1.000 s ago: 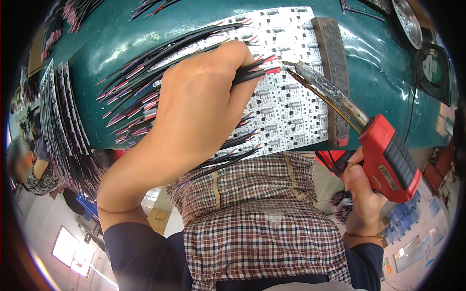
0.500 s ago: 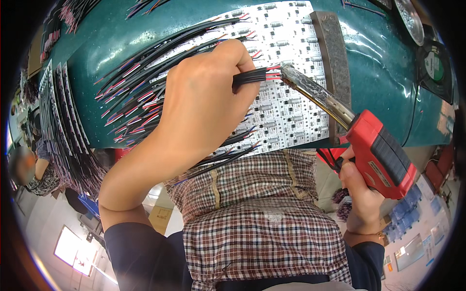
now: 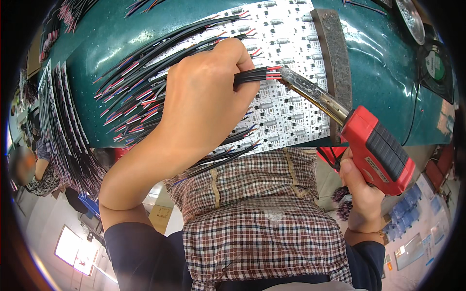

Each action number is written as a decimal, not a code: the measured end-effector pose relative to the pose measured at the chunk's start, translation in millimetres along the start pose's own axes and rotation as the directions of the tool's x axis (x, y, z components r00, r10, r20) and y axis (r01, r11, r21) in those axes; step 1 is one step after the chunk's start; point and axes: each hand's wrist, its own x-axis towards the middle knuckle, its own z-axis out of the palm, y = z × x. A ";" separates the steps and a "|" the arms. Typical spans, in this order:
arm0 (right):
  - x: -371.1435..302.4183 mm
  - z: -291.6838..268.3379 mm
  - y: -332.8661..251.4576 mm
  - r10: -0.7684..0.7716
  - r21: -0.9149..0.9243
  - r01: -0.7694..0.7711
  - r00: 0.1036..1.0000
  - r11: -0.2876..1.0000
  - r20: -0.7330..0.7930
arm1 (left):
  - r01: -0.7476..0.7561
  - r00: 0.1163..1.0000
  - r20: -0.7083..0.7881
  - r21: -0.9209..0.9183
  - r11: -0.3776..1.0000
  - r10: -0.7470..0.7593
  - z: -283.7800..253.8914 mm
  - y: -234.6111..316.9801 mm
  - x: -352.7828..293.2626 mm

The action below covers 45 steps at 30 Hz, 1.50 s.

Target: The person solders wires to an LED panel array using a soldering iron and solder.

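In my left hand [image 3: 206, 99], a small bunch of black cables [image 3: 252, 75] is pinched between closed fingers. Red and white wire ends stick out of it to the right. My right hand [image 3: 361, 189] grips a red and black soldering gun [image 3: 381, 150] by its handle. The gun's long, crusted metal barrel [image 3: 315, 94] reaches up and left, its tip at the wire ends; whether it touches them I cannot tell. Beneath lies a white circuit board panel [image 3: 291, 109] with rows of small parts. More black cables [image 3: 141, 70] lie across its left side, partly hidden by my left hand.
A dark grey bar [image 3: 334, 58] lies along the panel's right edge on the green table [image 3: 374, 82]. Cable-laden board strips [image 3: 68, 121] hang at the left. A small black fan [image 3: 434, 68] and a metal dish [image 3: 410, 19] stand at the right. Another person [image 3: 41, 169] sits far left.
The soldering gun and my right hand have shifted slightly up and left. My left hand keeps almost the same place with the cables.
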 end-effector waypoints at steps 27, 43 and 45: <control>-3.3 -2.0 2.7 -0.003 0.032 0.002 1.000 0.999 0.030 | -0.023 0.999 -0.035 -0.011 1.000 0.023 4.6 -2.6 2.7; -3.0 3.0 9.3 -0.151 -0.042 0.151 0.989 0.988 0.002 | 0.008 0.998 0.069 -0.002 1.000 -0.008 -5.1 -3.8 10.8; -3.1 2.0 14.1 -0.194 -0.067 0.194 0.981 0.979 0.017 | -0.001 0.998 0.058 -0.003 1.000 0.002 -4.5 -3.7 10.5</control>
